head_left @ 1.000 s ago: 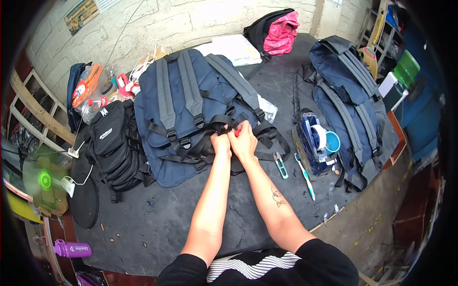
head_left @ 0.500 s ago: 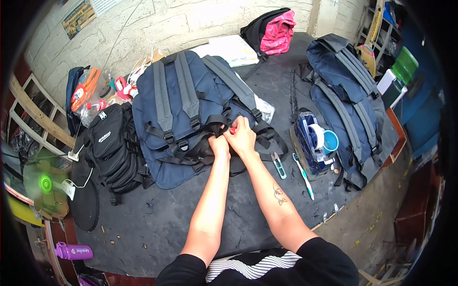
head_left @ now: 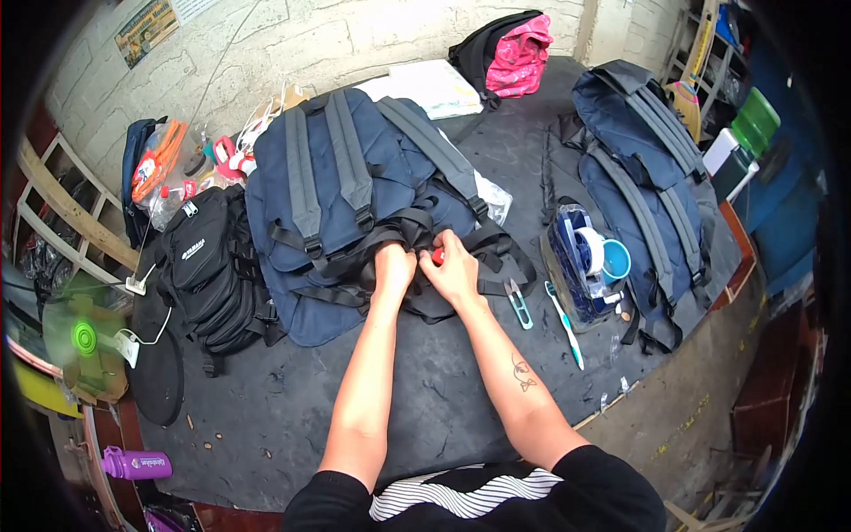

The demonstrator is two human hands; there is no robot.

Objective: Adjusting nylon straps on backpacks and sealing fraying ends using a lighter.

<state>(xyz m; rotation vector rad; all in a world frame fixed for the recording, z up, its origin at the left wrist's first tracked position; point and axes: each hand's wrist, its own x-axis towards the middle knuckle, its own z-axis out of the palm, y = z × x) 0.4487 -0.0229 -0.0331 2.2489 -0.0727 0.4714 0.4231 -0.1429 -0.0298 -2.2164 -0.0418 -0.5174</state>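
A navy blue backpack (head_left: 324,208) with grey padded shoulder straps lies in front of me, with black webbing straps bunched at its near edge. My left hand (head_left: 394,268) is closed on a black strap (head_left: 409,227), its fingertips partly hidden in the dark folds. Close to its right, my right hand (head_left: 454,271) pinches a small red thing (head_left: 439,255), mostly covered by the fingers; its kind does not show. Thread snips (head_left: 519,306) with a pale teal handle lie on the table right of that hand, and a toothbrush (head_left: 566,326) lies beyond them.
A clear case (head_left: 576,266) with a blue cup (head_left: 615,261) stands right of the toothbrush. More navy backpacks (head_left: 634,177) lie at the right, a black backpack (head_left: 213,275) at the left. A pink and black bag (head_left: 519,58) sits at the back. A fan (head_left: 84,337) stands left.
My left hand has shifted slightly left and lower, deeper among the black straps. My right hand has moved a little down, still pinching the red thing. The strap folds have shifted.
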